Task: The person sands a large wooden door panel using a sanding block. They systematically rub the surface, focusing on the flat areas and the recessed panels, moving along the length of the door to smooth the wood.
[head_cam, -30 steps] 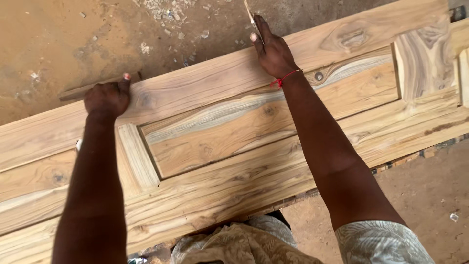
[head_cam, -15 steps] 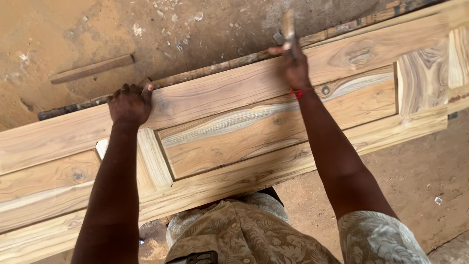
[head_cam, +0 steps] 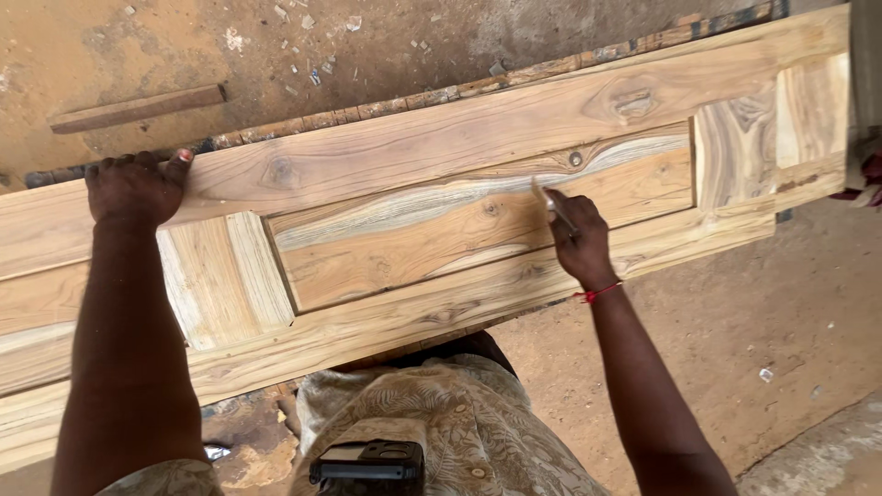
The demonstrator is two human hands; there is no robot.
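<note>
A long panelled wooden door (head_cam: pixel 441 147) lies across my view, tilted up to the right. My left hand (head_cam: pixel 133 186) grips its far top edge at the left, fingers curled over the rail. My right hand (head_cam: pixel 577 237) rests on the recessed middle panel and holds a small thin tool (head_cam: pixel 551 204) whose tip touches the wood. A red thread circles my right wrist. My patterned shirt shows below the door.
Sandy dirt floor (head_cam: pixel 753 312) lies around the door, strewn with small chips at the top. A loose wooden strip (head_cam: pixel 138 107) lies on the ground at upper left. A small black device (head_cam: pixel 367 464) sits at my chest.
My right hand has come down from the door's top edge to the middle panel with the tool. My left hand has shifted left along the top edge.
</note>
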